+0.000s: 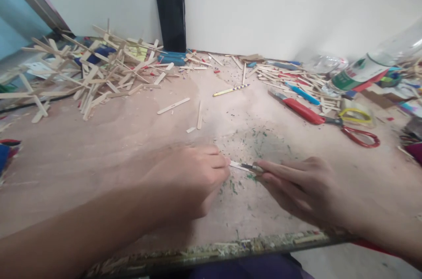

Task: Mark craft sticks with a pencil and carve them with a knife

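Note:
Low over the table, my left hand (pixel 194 178) is closed on one end of a pale popsicle stick (pixel 236 165). My right hand (pixel 303 184) pinches a slim craft knife (pixel 253 167), its dark tip lying on or just above the stick's other end. Most of the knife is covered by my fingers, so its full shape is hidden. Green shavings are scattered on the wood around both hands. Beyond my left hand lie two more popsicle sticks, one slanted (pixel 173 106) and one nearly upright in view (pixel 199 115), with a small cut piece (pixel 190 130) beside them.
Joined popsicle sticks (pixel 95 77) pile up at the back left. A black phone (pixel 171 13) leans against the wall. A patterned pencil (pixel 230 90) lies mid-table. Rightward are red-handled scissors (pixel 361 135), a red sheath or handle (pixel 305 111), a blue tool (pixel 302 93) and a plastic bottle (pixel 361 72).

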The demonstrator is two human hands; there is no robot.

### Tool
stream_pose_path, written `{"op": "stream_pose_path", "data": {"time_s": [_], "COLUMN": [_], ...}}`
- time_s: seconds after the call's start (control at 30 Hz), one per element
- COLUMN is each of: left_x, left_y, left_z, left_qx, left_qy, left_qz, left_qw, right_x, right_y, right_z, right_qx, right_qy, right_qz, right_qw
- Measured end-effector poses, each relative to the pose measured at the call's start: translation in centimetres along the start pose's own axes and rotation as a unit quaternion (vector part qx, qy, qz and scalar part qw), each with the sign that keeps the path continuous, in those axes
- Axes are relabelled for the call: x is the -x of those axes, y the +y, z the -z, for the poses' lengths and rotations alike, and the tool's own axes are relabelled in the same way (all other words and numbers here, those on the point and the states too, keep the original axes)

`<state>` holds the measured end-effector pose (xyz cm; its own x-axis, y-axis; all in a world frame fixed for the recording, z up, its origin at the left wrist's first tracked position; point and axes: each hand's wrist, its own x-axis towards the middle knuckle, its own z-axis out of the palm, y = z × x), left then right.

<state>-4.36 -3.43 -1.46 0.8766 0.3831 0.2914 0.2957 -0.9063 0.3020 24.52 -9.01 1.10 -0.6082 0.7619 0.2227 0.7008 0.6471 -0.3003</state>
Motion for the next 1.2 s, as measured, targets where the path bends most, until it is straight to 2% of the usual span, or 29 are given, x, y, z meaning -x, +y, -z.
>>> {"op": "stream_pose_path", "data": {"time_s": [0.1, 0.33, 0.5, 0.6, 0.7, 0.93, 1.1, 1.2], "left_x": [0.1, 0.2, 0.2, 0.2, 0.2, 0.2, 0.3, 0.2], "left_y": [-0.1, 0.1, 0.3, 0.1, 0.0, 0.3, 0.3, 0.1], "left_z": [-0.1, 0.0, 0.1, 0.1, 0.1, 0.3, 0.1, 0.0], "left_qx": [-0.006, -0.017, -0.009, 0.0, 0.004, 0.002, -0.012, -0.015], "left_qy": [0.0, -0.007, 0.008, 0.008, 0.012, 0.016, -0.004, -0.012], "left_qz": [0.001, -0.001, 0.011, 0.009, 0.007, 0.017, 0.011, 0.005], "left_qw": [1.0, 1.0, 1.0, 1.0, 1.0, 1.0, 1.0, 1.0], "right_x": [0.4, -0.6, -0.1, 0.2, 0.1, 0.1, 0.2, 0.3], "right_y": [0.2, 0.4, 1.0, 1.1, 1.1, 1.0, 1.0, 1.1], "right_z": [-0.4, 0.5, -0.2, -0.4, -0.3, -0.7, -1.0, -1.1], "right_qx": [-0.042, 0.063, -0.027, -0.046, -0.038, 0.058, 0.015, -0.02], "right_qy": [0.019, 0.001, 0.024, 0.021, 0.025, 0.035, 0.036, 0.059], "right_qz": [-0.029, 0.069, 0.024, 0.014, 0.028, 0.057, 0.035, 0.026], "right_qw": [0.999, 0.996, 0.999, 0.999, 0.999, 0.996, 0.999, 0.998]}}
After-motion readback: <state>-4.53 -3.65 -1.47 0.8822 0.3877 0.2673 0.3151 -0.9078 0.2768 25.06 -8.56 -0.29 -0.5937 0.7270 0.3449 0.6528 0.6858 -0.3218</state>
